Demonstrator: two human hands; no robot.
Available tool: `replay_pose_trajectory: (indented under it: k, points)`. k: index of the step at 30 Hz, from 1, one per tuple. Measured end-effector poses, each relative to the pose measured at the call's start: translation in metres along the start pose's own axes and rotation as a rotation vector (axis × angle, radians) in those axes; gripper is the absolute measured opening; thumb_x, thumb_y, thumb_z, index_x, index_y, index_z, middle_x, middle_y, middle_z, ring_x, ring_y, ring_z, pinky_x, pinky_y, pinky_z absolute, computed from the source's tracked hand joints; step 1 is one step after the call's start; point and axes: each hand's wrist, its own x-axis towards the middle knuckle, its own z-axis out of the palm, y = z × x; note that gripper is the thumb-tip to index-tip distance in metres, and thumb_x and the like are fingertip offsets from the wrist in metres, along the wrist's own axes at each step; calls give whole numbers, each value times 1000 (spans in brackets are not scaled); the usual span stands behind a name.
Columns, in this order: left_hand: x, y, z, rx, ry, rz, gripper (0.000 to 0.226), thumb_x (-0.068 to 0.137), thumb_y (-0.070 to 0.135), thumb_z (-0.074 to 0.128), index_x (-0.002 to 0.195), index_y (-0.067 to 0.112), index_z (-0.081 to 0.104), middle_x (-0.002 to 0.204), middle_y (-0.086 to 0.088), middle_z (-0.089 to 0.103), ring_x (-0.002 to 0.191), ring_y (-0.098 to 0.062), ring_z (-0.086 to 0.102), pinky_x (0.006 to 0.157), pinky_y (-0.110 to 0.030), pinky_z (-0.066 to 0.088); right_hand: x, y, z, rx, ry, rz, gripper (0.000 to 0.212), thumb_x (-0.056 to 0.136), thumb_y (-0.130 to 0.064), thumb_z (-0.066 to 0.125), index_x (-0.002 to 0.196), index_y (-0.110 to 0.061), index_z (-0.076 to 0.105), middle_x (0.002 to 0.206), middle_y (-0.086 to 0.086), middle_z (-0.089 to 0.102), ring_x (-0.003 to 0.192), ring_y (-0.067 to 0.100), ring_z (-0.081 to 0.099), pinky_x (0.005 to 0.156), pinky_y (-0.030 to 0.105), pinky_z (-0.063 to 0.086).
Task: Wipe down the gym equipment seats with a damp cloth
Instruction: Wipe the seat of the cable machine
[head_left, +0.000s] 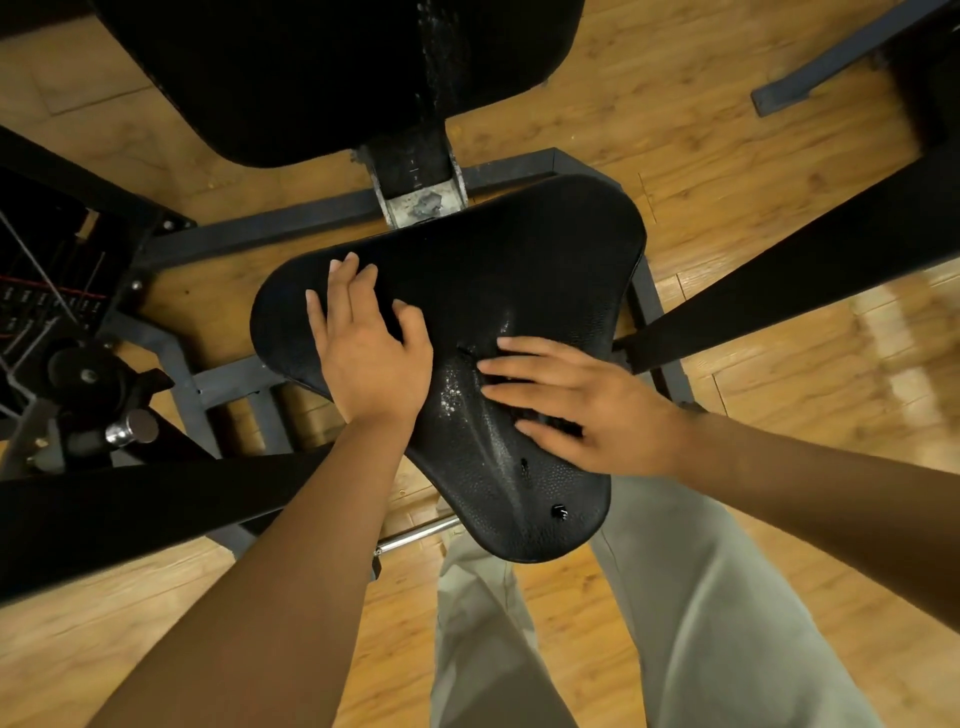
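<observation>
So the black padded seat (519, 270) sits right in the middle of the frame, kind of a rounded triangle shape, wide end toward the top and the narrow nose pointing down toward the person's legs. The left hand (371, 353) lies flat on the left part of the seat, fingers straight and a bit spread, pointing up toward the top of the frame, nothing gripped. The right hand (587, 405) comes in from the right and lies across the lower middle of the seat, fingers stretched out pointing left, flat against the surface; there's some dark bunched stuff under the fingers, but it's black on black and a bit blurred, so I honestly can't tell if that's a cloth or just creases in the padding. Between the two hands the seat has a shiny, speckled wet-looking patch (457, 384). Above the seat, at the top of the frame, is the black backrest pad (311, 78), joined to a worn metal bracket (423, 200). Grey steel frame bars (291, 218) run underneath, over a wooden plank floor (753, 171). Far left you can see a weight stack area with cables (47, 280), and light khaki trousers (701, 623) at the bottom.
</observation>
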Motion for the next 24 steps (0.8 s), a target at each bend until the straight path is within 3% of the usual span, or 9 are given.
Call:
replay_pose_trajectory:
  k: [4,10,13,15,20,24]
  points:
    - [0,-3,-5,-67,-62,6,45,98,22,48,136,-1,54,149,-14,47,147,-26,32,125,-40,5,16,24,-10,-90,-111,-120,39,100,-20,57,135,-2,60,146,16,51,145,33,36,120,42,32]
    - [5,-13,-21,-54,-237,64,49,104,23,49,149,5,40,162,-8,28,153,-18,13,123,-29,-5,81,58,-21,-121,129,230,41,97,-21,59,135,-4,59,143,16,52,141,33,40,119,42,31]
    - [8,-21,-24,-56,-290,82,51,104,23,50,151,8,38,163,-5,25,153,-14,11,119,-16,-7,81,48,-11,-114,202,281,41,96,-22,58,132,-2,61,140,16,54,138,34,43,119,37,29]
    - [10,-26,-28,-56,-324,112,51,104,24,50,151,8,38,163,-5,25,153,-14,12,120,-17,-5,67,34,-4,-96,195,232,40,97,-22,57,130,-1,63,139,16,56,138,35,43,119,36,28]
    - [13,-36,-39,14,-399,243,53,105,25,49,152,6,36,164,-7,24,153,-18,12,123,-26,2,20,-6,7,-33,-15,-18,35,98,-16,62,130,-2,63,140,13,57,141,30,40,118,43,35]
    - [6,-46,-48,59,-432,319,57,104,32,45,153,7,33,164,-7,22,153,-15,10,120,-18,-5,23,8,0,-65,-157,-155,38,100,-18,59,134,-3,60,142,14,55,143,31,39,117,45,36]
